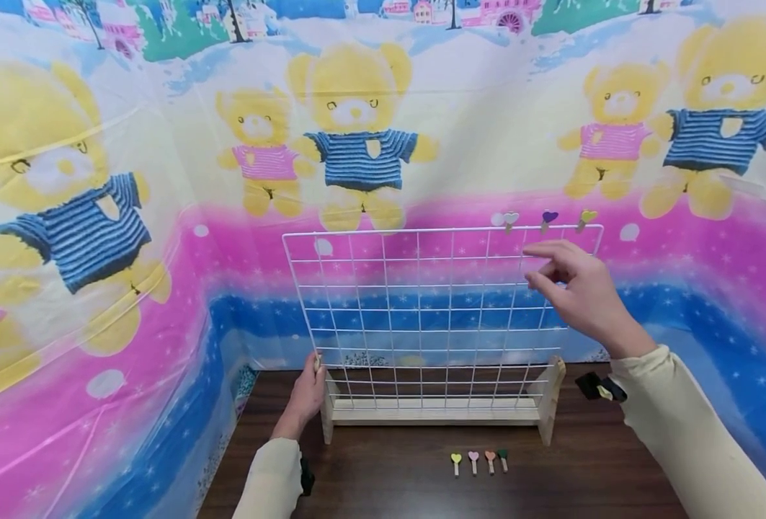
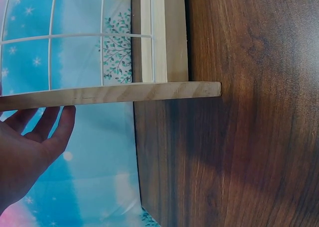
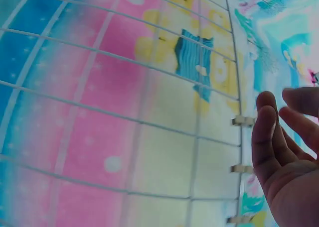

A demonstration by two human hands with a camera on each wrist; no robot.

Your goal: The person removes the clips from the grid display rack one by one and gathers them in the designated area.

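A white wire grid [image 1: 418, 310] stands upright in a wooden stand [image 1: 434, 414] on the dark table. My left hand [image 1: 308, 393] holds the stand's left side post [image 2: 109, 93], fingertips against its outer side; its thumb is hidden in the left wrist view. Near the grid's upper right, my right hand [image 1: 580, 288] is raised with bent, parted fingers and nothing between them. Clipped along the top wire are three heart clothespins: white [image 1: 510, 218], purple [image 1: 549, 217] and yellow [image 1: 587, 218]. In the right wrist view, their wooden ends [image 3: 242, 121] show beside the hand.
In front of the stand, several heart clothespins lie in a row: yellow [image 1: 456, 463], pink [image 1: 473, 461], orange [image 1: 490, 461] and dark green [image 1: 502, 459]. Behind the table [image 1: 389, 483] hangs a bear-patterned cloth [image 1: 486, 144], which also runs along both sides.
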